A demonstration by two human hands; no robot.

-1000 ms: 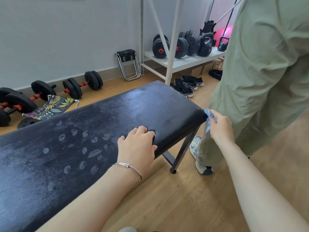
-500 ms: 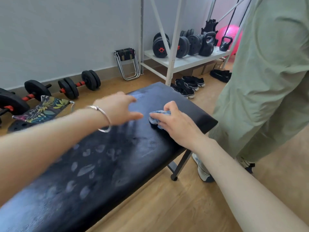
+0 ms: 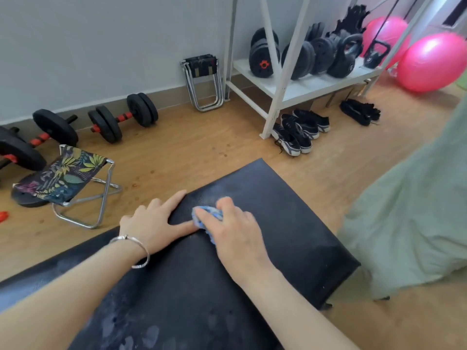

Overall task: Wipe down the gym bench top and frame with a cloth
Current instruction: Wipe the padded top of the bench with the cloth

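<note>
The black bench top (image 3: 290,236) runs away from us, smudged with pale prints near its close end. A person in loose green clothing (image 3: 409,223) stands just beside its right edge. Our left hand (image 3: 154,221) lies flat on the pad at the left edge, fingers spread and straight. Our right hand (image 3: 235,236) curls over the blue cloth (image 3: 201,221), bunching it against the top near the far end, touching the left thumb.
</note>
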